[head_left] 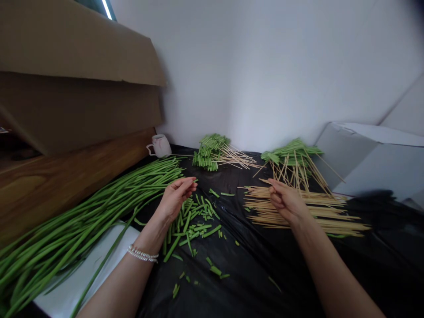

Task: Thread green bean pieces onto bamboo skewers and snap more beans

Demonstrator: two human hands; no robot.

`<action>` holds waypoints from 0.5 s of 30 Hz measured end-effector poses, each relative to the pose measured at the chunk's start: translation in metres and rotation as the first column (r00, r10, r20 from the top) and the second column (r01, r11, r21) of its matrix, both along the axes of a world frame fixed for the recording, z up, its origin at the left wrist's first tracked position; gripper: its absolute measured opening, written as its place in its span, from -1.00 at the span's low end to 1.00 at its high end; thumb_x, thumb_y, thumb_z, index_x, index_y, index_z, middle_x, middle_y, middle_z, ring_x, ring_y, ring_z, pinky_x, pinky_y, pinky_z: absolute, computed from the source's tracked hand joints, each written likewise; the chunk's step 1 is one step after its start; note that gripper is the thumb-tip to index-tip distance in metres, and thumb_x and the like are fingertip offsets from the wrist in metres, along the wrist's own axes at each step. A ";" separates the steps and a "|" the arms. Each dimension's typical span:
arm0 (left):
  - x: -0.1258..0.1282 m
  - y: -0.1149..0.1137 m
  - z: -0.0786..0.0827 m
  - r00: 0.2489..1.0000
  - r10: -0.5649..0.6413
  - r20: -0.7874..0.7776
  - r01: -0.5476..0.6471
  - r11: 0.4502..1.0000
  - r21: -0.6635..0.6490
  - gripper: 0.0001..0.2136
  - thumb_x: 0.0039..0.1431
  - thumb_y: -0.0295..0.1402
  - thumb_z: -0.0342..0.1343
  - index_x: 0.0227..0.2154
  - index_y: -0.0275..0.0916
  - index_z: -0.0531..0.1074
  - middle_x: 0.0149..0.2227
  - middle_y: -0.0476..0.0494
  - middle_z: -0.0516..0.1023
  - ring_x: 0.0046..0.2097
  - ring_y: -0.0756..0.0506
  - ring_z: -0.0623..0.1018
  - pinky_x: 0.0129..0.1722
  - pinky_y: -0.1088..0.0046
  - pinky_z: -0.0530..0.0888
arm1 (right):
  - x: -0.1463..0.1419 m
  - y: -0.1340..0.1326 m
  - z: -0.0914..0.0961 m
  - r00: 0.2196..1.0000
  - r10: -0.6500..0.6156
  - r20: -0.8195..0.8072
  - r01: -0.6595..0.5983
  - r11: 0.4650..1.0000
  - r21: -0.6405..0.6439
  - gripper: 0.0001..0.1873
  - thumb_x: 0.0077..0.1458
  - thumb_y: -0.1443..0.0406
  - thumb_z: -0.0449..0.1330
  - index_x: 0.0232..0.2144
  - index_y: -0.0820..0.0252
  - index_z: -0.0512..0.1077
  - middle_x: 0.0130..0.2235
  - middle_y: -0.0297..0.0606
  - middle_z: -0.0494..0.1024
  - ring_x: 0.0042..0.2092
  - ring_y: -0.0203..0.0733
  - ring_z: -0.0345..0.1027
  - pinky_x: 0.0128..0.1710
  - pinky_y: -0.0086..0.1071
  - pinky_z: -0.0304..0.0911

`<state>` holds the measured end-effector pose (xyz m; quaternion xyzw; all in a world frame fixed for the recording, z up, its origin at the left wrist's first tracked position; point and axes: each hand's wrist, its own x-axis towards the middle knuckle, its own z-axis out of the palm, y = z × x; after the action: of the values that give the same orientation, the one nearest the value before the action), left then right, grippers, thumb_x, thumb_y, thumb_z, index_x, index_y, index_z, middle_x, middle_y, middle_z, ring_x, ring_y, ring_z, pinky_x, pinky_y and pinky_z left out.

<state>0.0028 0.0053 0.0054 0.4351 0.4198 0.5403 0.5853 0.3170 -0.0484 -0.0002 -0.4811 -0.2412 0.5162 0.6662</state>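
Note:
My left hand [179, 196] is closed in a pinch, with the small green end of a cut stem piece showing at its fingertips. Below it lie many loose cut green stem pieces [188, 225]. My right hand [287, 199] pinches a thin wooden skewer [264, 180], its tip pointing left. Under that hand spreads a row of bare wooden skewers [331, 214]. Long uncut green stems [109, 198], which look like garlic scapes, lie in a bundle left of my left hand. Behind, skewers threaded with green pieces form one pile [212, 148] at the centre and another [294, 152] at the right.
Black plastic sheeting [251, 274] covers the work surface. A white mug [160, 145] stands at the back left, near a wooden board [82, 176] and a large cardboard box [76, 44]. A white box [364, 154] sits at the right, and a pale wall [248, 79] rises behind.

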 end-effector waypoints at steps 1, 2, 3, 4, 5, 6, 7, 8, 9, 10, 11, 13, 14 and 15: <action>0.000 0.000 -0.001 1.000 -0.007 -0.002 0.007 1.000 -0.001 -0.68 -0.12 -0.24 0.36 -0.27 -0.28 0.59 -0.35 -0.14 0.60 -0.35 0.04 0.51 -0.37 0.61 0.39 | -0.003 -0.001 0.001 1.000 0.017 -0.002 -0.017 1.000 0.008 -0.66 -0.20 0.35 0.31 -0.28 0.25 0.39 -0.62 -0.49 0.38 -0.74 -0.55 -0.11 -0.79 -0.63 -0.27; 0.000 0.001 -0.002 1.000 -0.014 -0.004 0.014 1.000 -0.002 -0.69 -0.11 -0.24 0.35 -0.26 -0.27 0.59 -0.35 -0.14 0.60 -0.35 0.05 0.51 -0.36 0.62 0.39 | -0.005 -0.001 0.001 1.000 0.031 -0.004 -0.031 0.999 0.020 -0.64 -0.20 0.35 0.31 -0.26 0.25 0.40 -0.61 -0.50 0.38 -0.74 -0.56 -0.12 -0.79 -0.63 -0.27; 0.000 0.001 -0.003 1.000 -0.022 -0.006 0.022 1.000 -0.003 -0.69 -0.09 -0.25 0.35 -0.26 -0.27 0.59 -0.34 -0.13 0.60 -0.34 0.05 0.51 -0.36 0.62 0.39 | -0.006 -0.002 0.002 0.999 0.041 -0.002 -0.041 0.998 0.037 -0.61 -0.20 0.34 0.32 -0.24 0.24 0.40 -0.61 -0.49 0.39 -0.74 -0.56 -0.12 -0.79 -0.63 -0.26; 0.000 0.001 -0.003 1.000 -0.030 -0.007 0.030 1.000 -0.006 -0.70 -0.08 -0.25 0.34 -0.26 -0.27 0.59 -0.34 -0.13 0.60 -0.34 0.06 0.51 -0.35 0.62 0.39 | -0.007 -0.002 0.002 0.999 0.046 0.002 -0.046 0.997 0.062 -0.59 -0.21 0.33 0.33 -0.21 0.24 0.40 -0.60 -0.49 0.40 -0.74 -0.56 -0.12 -0.79 -0.63 -0.26; 0.000 0.001 -0.004 0.999 -0.036 -0.008 0.036 0.999 -0.010 -0.70 -0.08 -0.25 0.34 -0.26 -0.27 0.59 -0.34 -0.13 0.60 -0.34 0.06 0.51 -0.35 0.62 0.39 | -0.006 -0.003 0.003 0.999 0.043 0.010 -0.044 0.995 0.093 -0.56 -0.21 0.32 0.34 -0.19 0.23 0.40 -0.60 -0.48 0.41 -0.74 -0.56 -0.12 -0.78 -0.63 -0.25; 0.000 0.002 -0.004 0.999 -0.040 -0.008 0.040 0.999 -0.014 -0.70 -0.09 -0.25 0.35 -0.27 -0.27 0.59 -0.34 -0.13 0.60 -0.34 0.06 0.51 -0.36 0.62 0.39 | -0.005 -0.003 0.003 0.999 0.036 0.020 -0.038 0.991 0.127 -0.54 -0.21 0.30 0.35 -0.18 0.23 0.41 -0.60 -0.48 0.42 -0.73 -0.56 -0.12 -0.78 -0.63 -0.25; 0.000 0.002 -0.004 0.999 -0.042 -0.009 0.042 0.999 -0.018 -0.70 -0.09 -0.25 0.35 -0.27 -0.27 0.59 -0.35 -0.12 0.60 -0.35 0.06 0.51 -0.36 0.62 0.39 | -0.003 -0.003 0.003 0.999 0.022 0.034 -0.027 0.987 0.160 -0.52 -0.21 0.29 0.35 -0.16 0.22 0.41 -0.59 -0.47 0.43 -0.73 -0.56 -0.13 -0.78 -0.64 -0.24; 0.000 0.002 -0.005 0.999 -0.044 -0.010 0.044 0.999 -0.020 -0.70 -0.10 -0.25 0.35 -0.28 -0.27 0.59 -0.35 -0.12 0.60 -0.35 0.06 0.51 -0.36 0.62 0.39 | 0.001 -0.002 0.003 0.999 0.001 0.048 -0.010 0.983 0.186 -0.51 -0.22 0.27 0.36 -0.15 0.21 0.41 -0.58 -0.47 0.44 -0.73 -0.57 -0.13 -0.78 -0.64 -0.24; 0.000 0.001 -0.005 0.999 -0.044 -0.012 0.044 0.999 -0.023 -0.70 -0.11 -0.25 0.36 -0.28 -0.27 0.59 -0.35 -0.12 0.60 -0.35 0.06 0.51 -0.36 0.62 0.39 | 0.006 -0.001 0.002 0.997 -0.037 0.061 0.024 0.979 0.203 -0.50 -0.22 0.26 0.36 -0.15 0.20 0.41 -0.57 -0.46 0.45 -0.72 -0.57 -0.13 -0.78 -0.64 -0.23; 0.001 0.001 -0.005 0.999 -0.044 -0.014 0.043 0.999 -0.024 -0.70 -0.12 -0.25 0.36 -0.28 -0.27 0.60 -0.36 -0.12 0.60 -0.36 0.06 0.51 -0.37 0.62 0.39 | 0.012 0.000 0.001 0.993 -0.089 0.072 0.072 0.974 0.215 -0.49 -0.24 0.26 0.37 -0.15 0.19 0.41 -0.54 -0.44 0.46 -0.71 -0.57 -0.10 -0.78 -0.64 -0.21; 0.001 0.001 -0.005 0.999 -0.044 -0.017 0.044 0.999 -0.025 -0.70 -0.12 -0.25 0.36 -0.28 -0.27 0.60 -0.36 -0.12 0.60 -0.36 0.06 0.51 -0.37 0.62 0.39 | 0.019 0.002 0.000 0.984 -0.162 0.080 0.141 0.965 0.221 -0.49 -0.25 0.25 0.38 -0.17 0.20 0.41 -0.51 -0.42 0.47 -0.70 -0.57 -0.06 -0.77 -0.64 -0.17; 0.001 0.001 -0.005 0.999 -0.046 -0.021 0.046 0.999 -0.025 -0.70 -0.11 -0.25 0.36 -0.29 -0.27 0.60 -0.35 -0.13 0.60 -0.36 0.06 0.51 -0.38 0.62 0.39 | 0.034 0.006 -0.005 0.930 -0.359 0.082 0.331 0.912 0.241 -0.45 -0.36 0.30 0.42 -0.22 0.20 0.39 -0.41 -0.37 0.48 -0.60 -0.49 0.19 -0.71 -0.62 0.03; 0.001 0.001 -0.006 0.999 -0.050 -0.022 0.049 0.998 -0.025 -0.70 -0.11 -0.26 0.36 -0.28 -0.28 0.59 -0.35 -0.14 0.60 -0.35 0.06 0.51 -0.37 0.62 0.39 | 0.040 0.008 -0.007 0.899 -0.432 0.076 0.400 0.878 0.262 -0.44 -0.39 0.31 0.44 -0.24 0.19 0.37 -0.36 -0.35 0.46 -0.50 -0.43 0.32 -0.63 -0.59 0.17; 0.001 0.001 -0.006 0.998 -0.053 -0.021 0.053 0.998 -0.025 -0.71 -0.11 -0.26 0.36 -0.28 -0.28 0.59 -0.35 -0.14 0.60 -0.35 0.06 0.51 -0.37 0.62 0.40 | 0.046 0.009 -0.010 0.872 -0.481 0.089 0.441 0.852 0.282 -0.43 -0.40 0.31 0.44 -0.25 0.17 0.35 -0.29 -0.35 0.43 -0.41 -0.36 0.40 -0.53 -0.54 0.27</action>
<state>0.0042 0.0066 -0.0007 0.4447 0.4212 0.5145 0.6000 0.3626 -0.0394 -0.0099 -0.4747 -0.2336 0.2665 0.8056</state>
